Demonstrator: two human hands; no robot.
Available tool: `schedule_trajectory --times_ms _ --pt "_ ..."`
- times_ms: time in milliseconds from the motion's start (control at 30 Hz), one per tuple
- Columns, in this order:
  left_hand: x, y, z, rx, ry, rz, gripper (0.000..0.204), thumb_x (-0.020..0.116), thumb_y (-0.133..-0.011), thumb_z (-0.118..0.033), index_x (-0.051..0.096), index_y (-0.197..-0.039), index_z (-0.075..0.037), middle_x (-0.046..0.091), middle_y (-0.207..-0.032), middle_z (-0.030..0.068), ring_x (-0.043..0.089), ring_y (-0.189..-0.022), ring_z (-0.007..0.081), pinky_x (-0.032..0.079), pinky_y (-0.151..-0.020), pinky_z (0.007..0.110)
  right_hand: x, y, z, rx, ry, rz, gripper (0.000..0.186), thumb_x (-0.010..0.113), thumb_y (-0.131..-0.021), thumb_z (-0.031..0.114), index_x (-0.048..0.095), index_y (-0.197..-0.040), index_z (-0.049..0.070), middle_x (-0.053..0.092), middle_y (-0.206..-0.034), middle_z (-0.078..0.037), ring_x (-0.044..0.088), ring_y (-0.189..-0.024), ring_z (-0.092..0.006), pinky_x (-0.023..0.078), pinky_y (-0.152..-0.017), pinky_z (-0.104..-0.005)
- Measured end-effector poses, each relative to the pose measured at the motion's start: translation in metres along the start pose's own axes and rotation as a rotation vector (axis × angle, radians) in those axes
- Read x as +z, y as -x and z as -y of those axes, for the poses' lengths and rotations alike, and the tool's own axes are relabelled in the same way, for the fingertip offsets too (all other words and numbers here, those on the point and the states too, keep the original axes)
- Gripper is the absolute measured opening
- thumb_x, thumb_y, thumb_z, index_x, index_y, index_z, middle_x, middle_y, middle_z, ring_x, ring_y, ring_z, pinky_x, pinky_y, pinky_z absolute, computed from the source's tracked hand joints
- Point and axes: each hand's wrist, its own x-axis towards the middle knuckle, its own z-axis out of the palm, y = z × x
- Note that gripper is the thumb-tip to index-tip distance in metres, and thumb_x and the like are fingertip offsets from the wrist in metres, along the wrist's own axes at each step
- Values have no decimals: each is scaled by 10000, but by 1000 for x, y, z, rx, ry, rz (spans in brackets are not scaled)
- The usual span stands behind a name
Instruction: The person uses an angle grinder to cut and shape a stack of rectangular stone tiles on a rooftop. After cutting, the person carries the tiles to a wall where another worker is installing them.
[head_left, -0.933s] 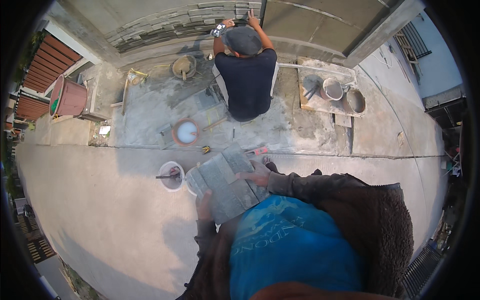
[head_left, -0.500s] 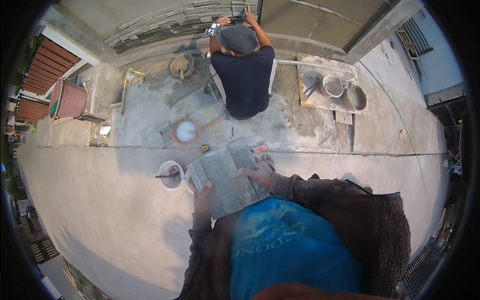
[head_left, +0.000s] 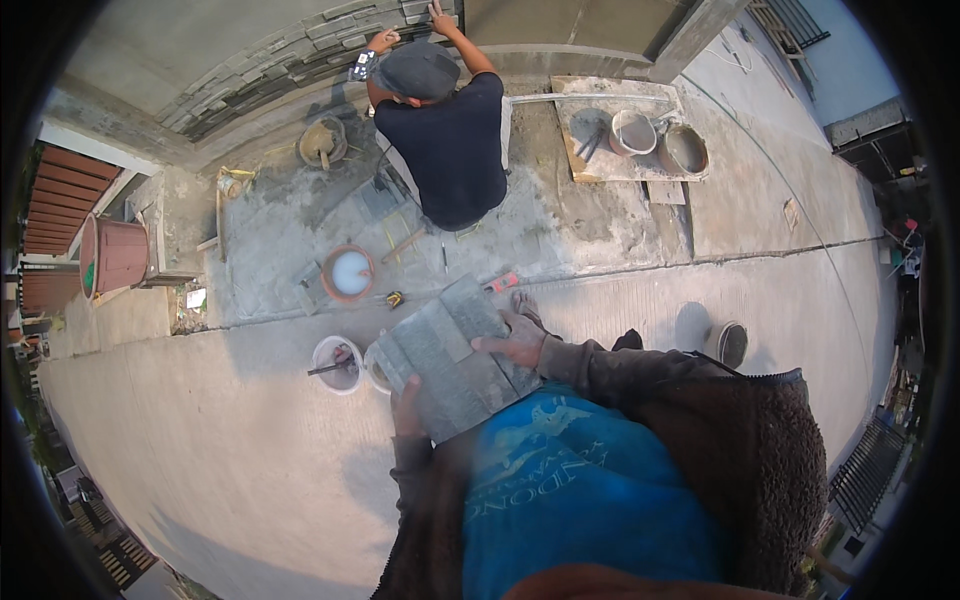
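Note:
Grey stone tiles (head_left: 436, 362), strip-like pieces lying side by side and perhaps stacked, are held against my front at a slight tilt. My left hand (head_left: 407, 408) grips their lower left edge, with its thumb on the face. At the right edge, my right hand (head_left: 514, 342) clasps them with the thumb across the top; its other fingers are mostly hidden underneath. Ahead, a co-worker (head_left: 440, 150) in a dark shirt and cap faces the wall, both hands raised to its stone cladding (head_left: 300, 62).
Close by stand a white bucket (head_left: 326, 380) with tools and a basin of whitish liquid (head_left: 347, 297). A red level (head_left: 501, 283) and a tape measure (head_left: 395, 299) lie near the tiles. Mortar buckets (head_left: 683, 172) sit on a board at far right; another bucket (head_left: 731, 345) stands at right.
The view has turned, so the co-worker, wall and buckets appear farther left and higher, and a bucket on the right shows more fully. My hands keep their hold on the tiles.

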Motion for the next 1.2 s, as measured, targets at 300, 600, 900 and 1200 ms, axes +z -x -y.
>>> schedule_trajectory --times_ms 300,600,900,1200 --pt "-10 -4 -3 -65 -112 -23 702 686 -920 -279 366 -1473 13 541 -1353 178 573 -1211 330 488 -1017 444 1 -3 -17 19 -157 71 904 747 -832 548 453 -1389 -101 491 -1420 -265 479 -1324 -322 387 -1105 -403" --pt "-29 -10 -9 -135 -181 -30 697 723 -901 -287 411 -1439 30 552 -1343 172 585 -1191 314 502 -991 431 25 -18 -58 -2 -256 -41 810 781 -820 480 504 -1355 -62 632 -1258 -173 593 -1186 -245 457 -1020 -357" --pt "-11 -19 -4 -201 -191 35 676 708 -903 -270 403 -1450 -14 571 -1319 177 599 -1183 333 516 -994 466 21 -5 -74 83 -192 -166 890 767 -815 509 440 -1406 -70 581 -1335 -204 555 -1252 -279 424 -1066 -371" --pt "33 -33 10 -166 -197 -58 635 701 -910 -254 429 -1430 -11 590 -1284 157 605 -1168 299 519 -978 436 -28 -16 -59 -4 -257 -72 866 749 -838 497 419 -1421 -54 567 -1336 -213 536 -1269 -298 404 -1085 -389"
